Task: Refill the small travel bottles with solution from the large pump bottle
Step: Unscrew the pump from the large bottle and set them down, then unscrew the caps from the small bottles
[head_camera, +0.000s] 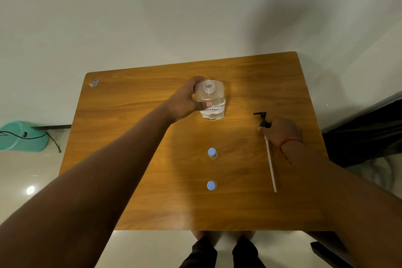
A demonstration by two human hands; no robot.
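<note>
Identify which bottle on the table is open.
The large clear bottle, held by the left hand, has a bare neck; both small bottles wear blue caps.

My left hand [185, 102]: arm extended toward 12 o'clock, fingers curled in a grip. My right hand [281, 131]: forearm angled toward 11 o'clock, knuckles up, fingers closed, red wrist thread.

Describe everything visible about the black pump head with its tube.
The pump head is off the large bottle and lies on the wooden table, to that bottle's right. It looks like black plastic, spout pointing left. A long, straight whitish dip tube runs from its collar toward the near edge. The right hand rests at the collar, fingers touching it.
</note>
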